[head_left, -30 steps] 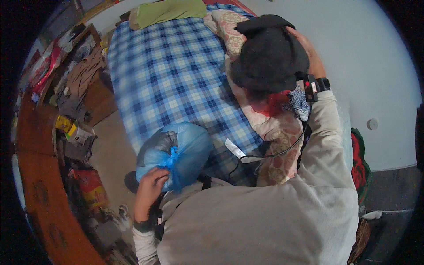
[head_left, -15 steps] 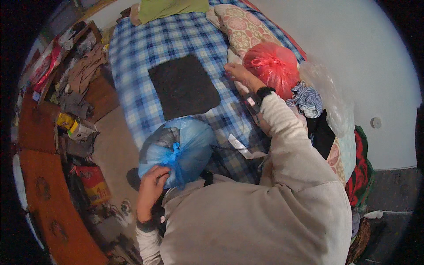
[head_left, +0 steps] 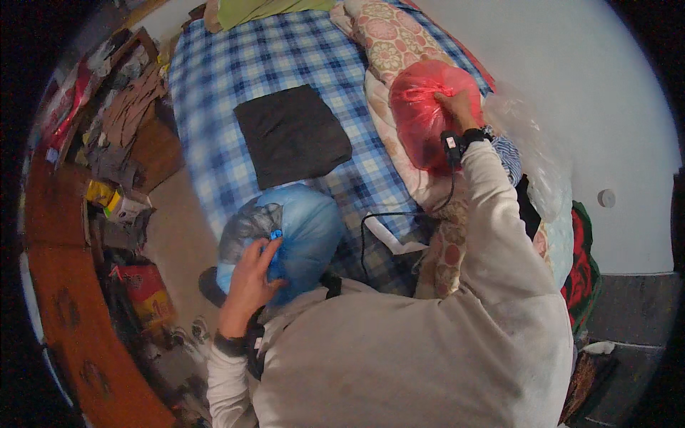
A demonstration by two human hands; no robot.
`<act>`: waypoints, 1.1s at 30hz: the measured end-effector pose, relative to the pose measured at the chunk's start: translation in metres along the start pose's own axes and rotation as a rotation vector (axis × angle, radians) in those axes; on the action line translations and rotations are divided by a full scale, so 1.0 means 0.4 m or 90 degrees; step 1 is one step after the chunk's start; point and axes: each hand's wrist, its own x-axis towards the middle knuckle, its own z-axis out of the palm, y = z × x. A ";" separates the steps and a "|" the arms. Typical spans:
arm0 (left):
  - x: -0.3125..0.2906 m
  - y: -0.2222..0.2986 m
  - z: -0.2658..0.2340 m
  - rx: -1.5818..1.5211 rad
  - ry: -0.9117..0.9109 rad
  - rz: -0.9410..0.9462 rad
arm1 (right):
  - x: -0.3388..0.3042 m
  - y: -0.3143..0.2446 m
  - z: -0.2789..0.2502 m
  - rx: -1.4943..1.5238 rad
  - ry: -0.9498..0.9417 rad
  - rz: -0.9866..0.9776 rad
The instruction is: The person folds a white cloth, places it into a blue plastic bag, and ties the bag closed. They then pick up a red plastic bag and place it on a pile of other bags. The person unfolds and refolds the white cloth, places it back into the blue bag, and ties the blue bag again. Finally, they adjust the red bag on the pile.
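Note:
A full blue plastic bag (head_left: 310, 225), tied in a knot and showing something dark grey through its film, rests on the near edge of the bed. My left hand (head_left: 251, 282) is curled at its knot, fingertips closed on the gathered plastic. Farther right, a full red plastic bag (head_left: 421, 118) lies against a patterned quilt. My right hand (head_left: 460, 107) grips this bag at its gathered top. Between the two bags and a little farther off, a folded black cloth (head_left: 292, 135) lies flat on the blue checked bedsheet (head_left: 207, 107).
A white strip (head_left: 392, 239) and a black cable (head_left: 378, 215) lie near my body. Beyond the red bag are the rolled floral quilt (head_left: 385, 36), a striped cloth (head_left: 508, 153) and clear plastic (head_left: 535, 143) by the wall. Wooden furniture (head_left: 71, 307) and clutter stand left.
My right hand has moved right from the quilt's edge onto the red bag and taken hold of its top. My left hand has shifted slightly up at the blue bag's knot.

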 end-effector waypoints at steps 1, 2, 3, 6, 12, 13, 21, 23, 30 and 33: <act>0.000 -0.004 0.006 0.003 -0.025 -0.017 | 0.010 0.001 0.004 0.069 -0.056 0.031; -0.001 -0.008 0.012 -0.001 -0.031 -0.022 | 0.017 0.001 0.003 0.137 -0.109 0.061; -0.002 -0.011 0.016 -0.004 -0.060 -0.042 | 0.022 -0.001 0.000 0.198 -0.143 0.118; -0.008 -0.019 0.019 -0.013 0.004 -0.017 | 0.023 -0.017 -0.019 0.083 -0.101 0.032; -0.016 -0.026 -0.020 -0.140 0.078 -0.175 | -0.040 -0.070 -0.082 0.192 0.076 -0.090; -0.024 -0.025 -0.033 -0.184 0.109 -0.194 | -0.043 -0.094 -0.098 0.151 0.066 -0.079; -0.171 0.031 -0.210 -0.246 0.419 -0.298 | -0.227 -0.410 -0.252 0.528 -0.200 -0.197; -0.229 0.054 -0.265 -0.261 0.492 -0.290 | -0.315 -0.511 -0.237 0.697 -0.372 -0.263; -0.484 0.114 -0.320 -0.248 0.712 -0.374 | -0.507 -0.760 -0.008 0.579 -0.521 -0.328; -0.601 0.087 -0.290 -0.211 0.709 -0.476 | -0.571 -0.817 0.131 0.413 -0.598 -0.385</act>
